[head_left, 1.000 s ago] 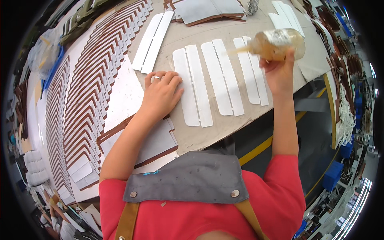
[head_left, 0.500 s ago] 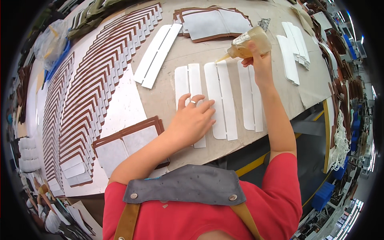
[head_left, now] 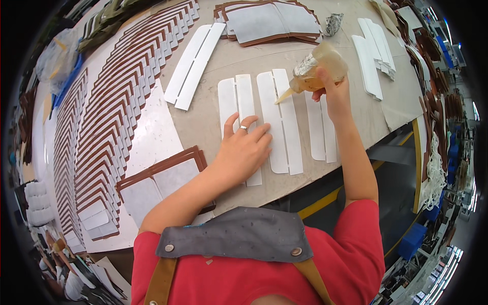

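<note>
My right hand [head_left: 336, 94] is wrapped round a translucent squeeze bottle [head_left: 331, 60] of amber liquid, tilted so its narrow yellowish nozzle [head_left: 283, 96] points down-left. The tip is at the centre slit of a long white strip piece [head_left: 265, 101], in its upper part; whether it touches cannot be told. Spread fingers of my left hand [head_left: 243, 155] rest over the neighbouring white strip piece [head_left: 227, 99] on the left and reach the middle piece's edge. A third slit white piece [head_left: 316, 132] lies to the right, its top hidden behind the bottle and hand.
Overlapping rows of brown-edged white panels [head_left: 119, 101] cover the left side. More such panels are stacked at the back [head_left: 259, 25] and near my left forearm [head_left: 175, 178]. Other white strips [head_left: 189, 66] lie on the table [head_left: 203, 119], some piled at right [head_left: 370, 66]. A crumpled foil lump [head_left: 333, 24] sits behind the bottle.
The bottle's nozzle has moved toward me along the slit, from the far end of the middle piece to lower down. My left hand stays on the pieces.
</note>
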Demonstrator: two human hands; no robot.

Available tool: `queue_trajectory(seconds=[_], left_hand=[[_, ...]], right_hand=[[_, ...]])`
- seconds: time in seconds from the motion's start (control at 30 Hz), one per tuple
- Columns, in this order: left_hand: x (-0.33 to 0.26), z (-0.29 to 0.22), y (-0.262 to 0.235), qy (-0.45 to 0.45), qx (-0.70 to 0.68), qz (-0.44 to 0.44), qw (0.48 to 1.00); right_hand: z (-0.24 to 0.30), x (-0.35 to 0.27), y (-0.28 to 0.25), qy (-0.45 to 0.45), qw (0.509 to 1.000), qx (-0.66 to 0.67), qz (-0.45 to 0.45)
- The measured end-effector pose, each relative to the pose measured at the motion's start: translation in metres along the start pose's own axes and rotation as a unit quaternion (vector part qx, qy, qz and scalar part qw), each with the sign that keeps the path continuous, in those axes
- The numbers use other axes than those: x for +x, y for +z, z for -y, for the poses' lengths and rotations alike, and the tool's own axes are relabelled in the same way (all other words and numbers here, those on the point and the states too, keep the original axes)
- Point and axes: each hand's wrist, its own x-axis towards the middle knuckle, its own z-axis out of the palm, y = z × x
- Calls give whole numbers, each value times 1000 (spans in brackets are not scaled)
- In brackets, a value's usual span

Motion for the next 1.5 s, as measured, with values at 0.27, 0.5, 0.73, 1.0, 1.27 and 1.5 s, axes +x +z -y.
queue_trajectory(seconds=[0.27, 0.5, 0.73, 1.0, 1.27, 1.5], left_hand=[[0, 0, 2, 3, 3, 1, 1000], [-1, 1, 2, 6, 9, -1, 1000], [-1, 2, 1, 6, 14, 2, 1000], [-1, 3, 3, 12, 17, -14, 1000], [-2, 3, 3, 11, -1, -17, 1000], [-2, 2, 3, 11, 1, -15, 1000]], right_hand=[[2, -53, -13, 47, 999, -3, 7], [1, -101, -23, 93, 996, -2, 10], [13, -69, -24, 47, 980, 192, -38], [3, 29, -3, -88, 996, -2, -9], [-7, 48, 3, -94, 995, -18, -12], [-3, 23, -5, -27, 1000, 3, -1]])
